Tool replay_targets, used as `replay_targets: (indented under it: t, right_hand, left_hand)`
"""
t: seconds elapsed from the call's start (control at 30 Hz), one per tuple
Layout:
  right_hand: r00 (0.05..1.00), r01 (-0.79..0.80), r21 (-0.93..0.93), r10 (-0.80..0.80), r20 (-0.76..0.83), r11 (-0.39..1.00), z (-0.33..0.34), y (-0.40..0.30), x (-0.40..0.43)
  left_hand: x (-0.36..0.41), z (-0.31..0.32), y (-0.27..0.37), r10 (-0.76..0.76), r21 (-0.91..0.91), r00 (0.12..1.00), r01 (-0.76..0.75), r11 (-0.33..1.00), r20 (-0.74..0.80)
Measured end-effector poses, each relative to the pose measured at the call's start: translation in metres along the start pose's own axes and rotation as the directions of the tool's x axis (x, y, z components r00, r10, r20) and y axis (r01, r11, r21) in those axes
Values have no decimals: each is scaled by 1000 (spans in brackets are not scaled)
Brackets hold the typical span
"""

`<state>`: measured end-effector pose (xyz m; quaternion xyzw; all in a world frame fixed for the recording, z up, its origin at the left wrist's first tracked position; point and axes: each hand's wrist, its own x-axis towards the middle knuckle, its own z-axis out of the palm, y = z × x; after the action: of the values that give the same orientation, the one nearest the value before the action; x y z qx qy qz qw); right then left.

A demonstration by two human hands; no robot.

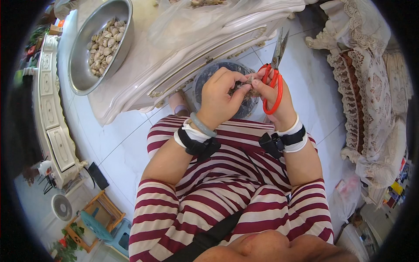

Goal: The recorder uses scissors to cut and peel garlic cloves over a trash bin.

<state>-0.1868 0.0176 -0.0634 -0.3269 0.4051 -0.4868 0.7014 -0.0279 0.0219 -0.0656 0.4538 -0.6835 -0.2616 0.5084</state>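
A small garlic bulb (250,80) with papery skin and roots is pinched between the fingertips of my left hand (222,95). On its other side, the thumb of my right hand (278,98) touches it. Scissors with red handles (279,93) hang over the fingers of that same hand, their blades pointing up and away from me. Beneath both hands stands a dark round bucket (204,77) with pale scraps of skin on it; my hands hide part of its inside.
A metal basin (77,65) of garlic (106,47) rests on the white table (144,59), near a clear plastic bag (176,24). A lace-covered sofa (370,98) flanks me at right. A plastic bag (345,195) lies on the floor. Cabinets (49,85) and a fan (61,207) stand left.
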Motion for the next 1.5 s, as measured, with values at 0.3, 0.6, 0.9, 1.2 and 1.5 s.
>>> replay_targets:
  t: [0.3,0.6,0.9,1.2,1.5]
  right_hand:
    - [997,62,-78,-58,48,995,-5,2,0]
    - [998,23,-95,-18,52,995,-5,0,-1]
    - [1000,2,149,-7,30,989,-2,-2,-2]
    - [998,-5,160,-6,64,987,-4,3,-1]
    - [991,128,30,-129,29,991,0,4,-3]
  left_hand:
    - [1,0,1,89,-69,996,-89,994,-6]
    - [0,-3,-3,94,-98,994,-88,991,49]
    - [-3,-4,1,-165,-161,982,178,971,92]
    - [-5,0,-6,-106,-84,981,120,989,159]
    - [-4,-5,3,-118,-168,973,153,974,200]
